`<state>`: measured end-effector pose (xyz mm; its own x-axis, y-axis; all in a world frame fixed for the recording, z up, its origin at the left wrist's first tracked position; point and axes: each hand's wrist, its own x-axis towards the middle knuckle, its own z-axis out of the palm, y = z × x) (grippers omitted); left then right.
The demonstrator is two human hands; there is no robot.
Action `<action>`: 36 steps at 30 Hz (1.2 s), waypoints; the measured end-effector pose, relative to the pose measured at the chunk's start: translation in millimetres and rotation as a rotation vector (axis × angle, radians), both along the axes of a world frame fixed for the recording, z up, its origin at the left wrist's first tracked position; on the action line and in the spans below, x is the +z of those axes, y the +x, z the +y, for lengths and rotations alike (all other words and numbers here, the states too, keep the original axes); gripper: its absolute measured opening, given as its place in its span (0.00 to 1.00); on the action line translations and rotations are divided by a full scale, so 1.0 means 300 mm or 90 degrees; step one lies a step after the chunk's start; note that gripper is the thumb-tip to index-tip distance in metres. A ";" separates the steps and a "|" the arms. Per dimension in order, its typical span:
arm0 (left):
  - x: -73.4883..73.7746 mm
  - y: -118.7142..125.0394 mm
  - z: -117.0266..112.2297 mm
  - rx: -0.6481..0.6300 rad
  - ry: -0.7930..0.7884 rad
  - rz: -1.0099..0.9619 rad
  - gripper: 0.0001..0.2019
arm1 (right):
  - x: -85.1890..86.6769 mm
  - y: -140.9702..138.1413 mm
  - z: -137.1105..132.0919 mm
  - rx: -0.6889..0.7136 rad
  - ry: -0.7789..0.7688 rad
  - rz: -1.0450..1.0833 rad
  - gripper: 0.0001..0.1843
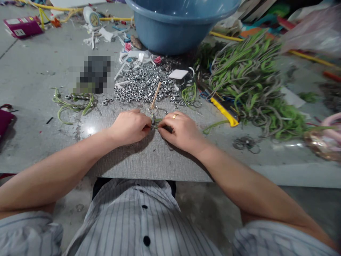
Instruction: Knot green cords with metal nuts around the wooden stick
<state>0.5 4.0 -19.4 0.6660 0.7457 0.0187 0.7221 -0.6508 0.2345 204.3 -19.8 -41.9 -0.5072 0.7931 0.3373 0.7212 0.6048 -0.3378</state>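
Observation:
My left hand [131, 126] and my right hand [181, 133] meet close above the table, fingers pinched together. Between the fingertips is a short green cord [159, 120] with small metal pieces on it that look like hex nuts [153, 123]. The fingers hide most of it. Just beyond them lies a thin wooden stick [156, 94] with a thin ring at its near end. A heap of loose metal nuts [144, 85] spreads behind my hands. Left of it rests a green cord strung with nuts [76, 101].
A large blue basin [173, 32] stands behind the nuts. To the right are a pile of green and grey cords [250, 74] and a yellow utility knife [225, 111]. A white square piece [178, 74] lies on the nuts. Purple boxes [23, 27] sit at the left.

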 end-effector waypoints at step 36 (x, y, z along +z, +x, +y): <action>-0.003 0.010 -0.001 -0.033 0.033 -0.013 0.10 | -0.017 -0.017 0.000 0.035 -0.015 0.043 0.09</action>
